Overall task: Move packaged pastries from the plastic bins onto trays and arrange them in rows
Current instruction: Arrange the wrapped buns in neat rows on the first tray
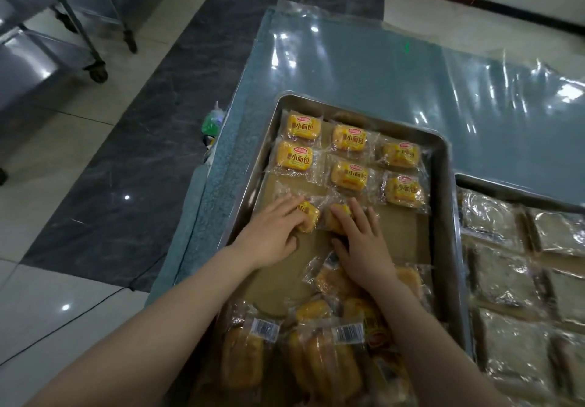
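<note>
Our left hand (pixel 272 232) and right hand (pixel 362 243) press flat, unclenched, on two bread packs (pixel 311 214) in the tray (pixel 441 185); we should square them with the rows (pixel 349 174) above.

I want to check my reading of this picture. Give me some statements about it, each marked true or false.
1. The left hand rests on a yellow pastry in the metal tray. True.
2. The right hand holds a knife. False: it rests on another pastry.
3. Six labelled pastries lie in rows beyond the hands. True.
4. The tray's near end is bare. False: a loose pile of pastries lies there.
5. The second tray, on the right, holds yellow packs. False: its packs are pale, in clear wrap.
</note>
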The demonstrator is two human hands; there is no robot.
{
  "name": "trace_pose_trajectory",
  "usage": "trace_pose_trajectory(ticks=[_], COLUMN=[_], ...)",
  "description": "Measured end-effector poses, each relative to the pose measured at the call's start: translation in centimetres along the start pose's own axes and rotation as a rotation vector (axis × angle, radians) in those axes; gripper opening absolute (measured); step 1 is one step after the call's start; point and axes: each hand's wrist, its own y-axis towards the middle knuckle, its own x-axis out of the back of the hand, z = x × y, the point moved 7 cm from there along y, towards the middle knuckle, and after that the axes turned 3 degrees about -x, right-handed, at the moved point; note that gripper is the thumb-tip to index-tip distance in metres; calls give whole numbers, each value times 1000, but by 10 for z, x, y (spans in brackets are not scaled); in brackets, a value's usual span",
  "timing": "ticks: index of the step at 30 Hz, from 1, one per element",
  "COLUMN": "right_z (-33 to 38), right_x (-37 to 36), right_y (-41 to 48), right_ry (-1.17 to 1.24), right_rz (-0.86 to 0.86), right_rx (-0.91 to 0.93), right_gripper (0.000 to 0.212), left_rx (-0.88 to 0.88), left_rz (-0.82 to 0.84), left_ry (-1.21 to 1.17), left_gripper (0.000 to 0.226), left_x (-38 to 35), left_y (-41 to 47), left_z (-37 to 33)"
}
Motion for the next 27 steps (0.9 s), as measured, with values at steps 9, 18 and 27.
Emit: trace_pose_trajectory(ticks=[9,18,27], right_z=[-3,-6,8], right_x=[7,20,11], right_y=[-7,-24,-24], right_ry=[16,77,-102], right_rz=[-28,-140,-124], right_rx=[-76,-121,8], right_gripper=[60,55,52], left_rx=[208,75,-52], left_rz=[296,-187,139], left_ry=[60,124,244], left_gripper=[60,31,64], left_x=[3,29,-23], left_y=[2,-8,-12], left_z=[7,-25,-6])
